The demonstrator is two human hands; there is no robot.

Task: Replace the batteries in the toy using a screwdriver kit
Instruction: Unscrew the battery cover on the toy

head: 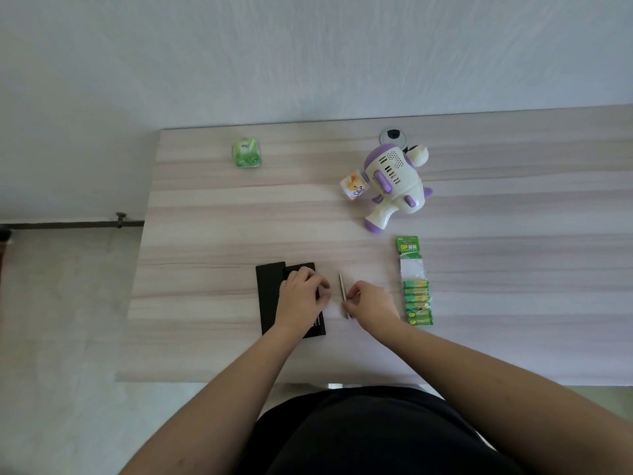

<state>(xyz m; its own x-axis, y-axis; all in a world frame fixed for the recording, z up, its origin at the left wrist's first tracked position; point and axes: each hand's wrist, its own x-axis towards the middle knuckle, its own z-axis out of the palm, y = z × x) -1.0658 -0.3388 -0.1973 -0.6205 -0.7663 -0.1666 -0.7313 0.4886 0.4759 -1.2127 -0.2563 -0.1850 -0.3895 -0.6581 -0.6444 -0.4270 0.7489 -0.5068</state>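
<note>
Toy: a white and purple toy shaped like a gun lies on its side on the far right part of the table, grip pointing toward the person, with a small labelled bottle fixed at its left side.
Batteries: a strip pack of green batteries lies flat below the toy, near the right hand, its green card header at the far end and the cells stacked at the near end.
Screwdriver: a slim silver screwdriver lies on the table between the two hands, running roughly near to far.
Right hand: the right hand rests beside the screwdriver, thumb and fingertips curled in and pinching its shaft near the middle.
Kit: a black screwdriver kit lies open on the table left of the screwdriver; its bits are mostly hidden.
Left hand: the left hand lies on top of the kit's right half with fingers bent down onto it; whether they grip anything cannot be told.
Table: a pale wood-grain table carries everything.
Far left: a small green packet sits near the far edge, well apart from the rest.
</note>
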